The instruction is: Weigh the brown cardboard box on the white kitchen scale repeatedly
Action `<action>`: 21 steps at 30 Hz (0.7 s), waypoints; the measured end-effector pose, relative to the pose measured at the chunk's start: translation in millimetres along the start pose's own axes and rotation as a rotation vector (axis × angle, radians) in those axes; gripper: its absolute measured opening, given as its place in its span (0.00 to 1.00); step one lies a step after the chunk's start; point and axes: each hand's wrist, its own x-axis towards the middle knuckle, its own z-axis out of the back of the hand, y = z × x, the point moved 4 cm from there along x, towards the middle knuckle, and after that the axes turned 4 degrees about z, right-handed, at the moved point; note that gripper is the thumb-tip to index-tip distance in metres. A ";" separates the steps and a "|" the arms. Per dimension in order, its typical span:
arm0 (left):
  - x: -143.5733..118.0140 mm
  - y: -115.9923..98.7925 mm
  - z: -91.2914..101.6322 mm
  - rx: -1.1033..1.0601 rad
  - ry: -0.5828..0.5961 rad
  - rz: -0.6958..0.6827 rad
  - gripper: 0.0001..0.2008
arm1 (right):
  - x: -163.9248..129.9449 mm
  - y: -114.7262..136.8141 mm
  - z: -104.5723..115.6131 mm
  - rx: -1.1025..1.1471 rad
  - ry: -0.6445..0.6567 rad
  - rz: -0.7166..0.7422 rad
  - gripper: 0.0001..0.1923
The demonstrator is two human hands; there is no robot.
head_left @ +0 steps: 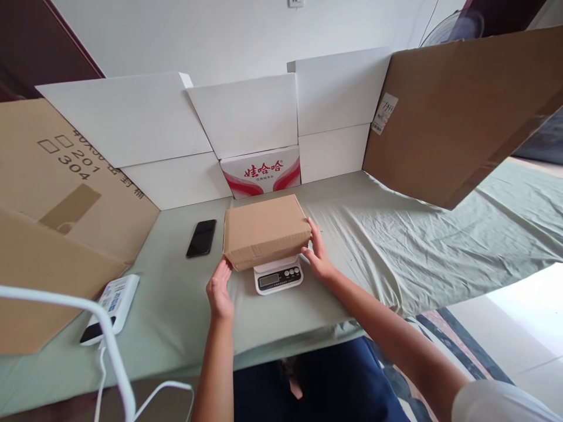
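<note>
Fingers: we see our left hand point(219, 290) flat, fingers together, tips touching the lower left corner of the plain brown rectangular cardboard box point(265, 231); our right hand point(317, 253) is open, fingers loosely apart, pressed on the box's right end. Neither hand clamps it.
Box: matte corrugated card, closed, resting on the small white plastic digital scale point(278, 275).
Scale: rounded front, grey display, dark buttons.
Phone: a glossy black slab smartphone point(201, 238) lies just left of the box.
Surface: wrinkled pale green cloth sheet point(396, 246).
Room: white cardboard panels point(246, 114) and brown cardboard sheets point(457, 111) stand around; a white power strip point(115, 300) lies left.
</note>
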 end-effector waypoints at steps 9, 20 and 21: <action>-1.6 -1.0 -1.8 0.017 -0.021 0.018 0.38 | 3.8 -0.2 0.6 -0.004 -0.002 0.043 0.39; -2.8 -0.6 2.5 0.025 -0.009 -0.001 0.37 | 4.8 1.2 1.9 0.009 -0.024 0.027 0.35; -3.0 -0.5 2.3 0.028 -0.008 -0.003 0.38 | 4.4 1.6 1.9 0.007 -0.023 0.026 0.35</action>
